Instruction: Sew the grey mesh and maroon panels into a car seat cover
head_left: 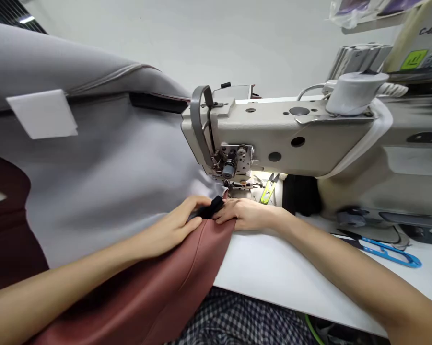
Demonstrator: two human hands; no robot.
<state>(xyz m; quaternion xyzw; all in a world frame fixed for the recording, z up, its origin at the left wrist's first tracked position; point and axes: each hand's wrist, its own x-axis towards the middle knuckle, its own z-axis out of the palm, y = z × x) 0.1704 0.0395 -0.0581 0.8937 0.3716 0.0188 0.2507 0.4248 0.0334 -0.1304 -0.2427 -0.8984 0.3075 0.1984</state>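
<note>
A reddish-brown leather-like piece point(190, 258) with a stitched seam hangs over the table's front edge and runs up to the sewing machine point(266, 136). My left hand point(178, 223) is closed on its upper edge, thumb on the red side, beside a black strip point(214, 206). Fingers curled down, my right hand point(246, 213) grips the same edge just in front of the presser foot point(240, 184). Grey backing fabric point(129, 158) of the large cover spreads out to the left. The needle tip and the fingertips under the material are hidden.
Yellow-green thread snips point(269, 189) lie on the machine bed behind my right hand. Blue-handled snips point(388, 251) rest on the white table point(273, 268) at right. A white thread cone point(356, 93) stands on the machine arm. A white label point(43, 115) shows on the grey fabric.
</note>
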